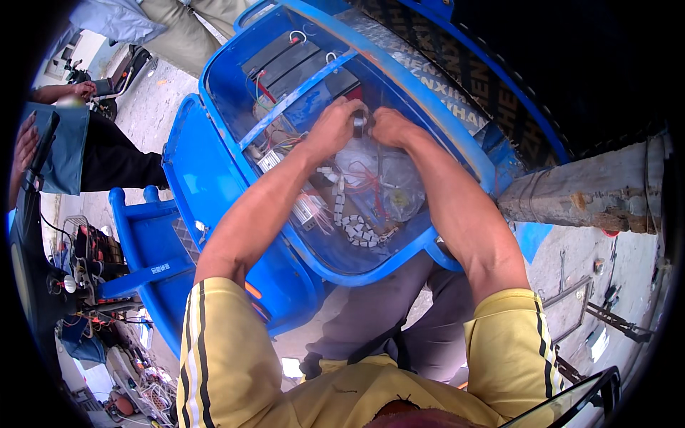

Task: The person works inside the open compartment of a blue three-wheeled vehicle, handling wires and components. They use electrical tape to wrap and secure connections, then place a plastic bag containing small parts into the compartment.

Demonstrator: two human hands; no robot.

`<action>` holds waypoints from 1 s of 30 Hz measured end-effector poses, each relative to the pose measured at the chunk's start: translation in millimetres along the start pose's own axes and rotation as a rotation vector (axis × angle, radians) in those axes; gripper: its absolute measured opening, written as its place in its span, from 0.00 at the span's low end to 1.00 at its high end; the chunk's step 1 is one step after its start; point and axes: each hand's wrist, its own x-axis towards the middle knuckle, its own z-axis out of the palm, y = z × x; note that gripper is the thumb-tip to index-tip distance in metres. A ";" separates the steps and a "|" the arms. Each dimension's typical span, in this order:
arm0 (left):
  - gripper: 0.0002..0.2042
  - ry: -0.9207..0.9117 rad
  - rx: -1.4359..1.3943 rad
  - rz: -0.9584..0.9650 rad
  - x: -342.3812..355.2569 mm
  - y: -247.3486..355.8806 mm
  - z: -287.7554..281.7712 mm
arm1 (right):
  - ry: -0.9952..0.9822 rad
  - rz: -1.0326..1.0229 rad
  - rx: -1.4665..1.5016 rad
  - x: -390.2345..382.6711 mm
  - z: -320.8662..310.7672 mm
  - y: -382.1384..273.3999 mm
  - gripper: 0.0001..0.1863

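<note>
Inside a blue open compartment [332, 264], my left hand [335, 125] grips a small black round object [359, 125], which looks like a roll of tape. Beside it my right hand [391, 128] is closed, with a dark cable near its fingers; what it holds is hidden. Above my hands are dark battery blocks [292, 71] with red wires, under a blue crossbar [278, 107]. Below lie a clear plastic bag [396, 192] with red wires inside, white connectors [357, 228] and a silver box [310, 207] with wires.
An open blue lid [200, 171] hangs left. A concrete post [578, 192] stands right, a black panel [549, 64] above it. Another person's hand [85, 89] and dark trouser leg [118, 160] appear left, beige trousers [178, 39] behind. Tools and parts [128, 385] crowd the lower left.
</note>
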 end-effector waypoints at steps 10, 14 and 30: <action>0.18 0.042 -0.713 -0.607 16.8 -21.7 6.0 | -0.187 0.030 0.274 0.0 -1.5 3.4 0.13; 0.26 -0.004 -0.556 -0.500 14.4 -20.5 10.5 | -0.162 0.057 0.167 -2.4 -5.2 0.2 0.14; 0.14 -0.091 -0.209 -0.416 9.7 -34.1 8.9 | -0.133 -0.020 0.006 -1.2 -5.9 -5.4 0.17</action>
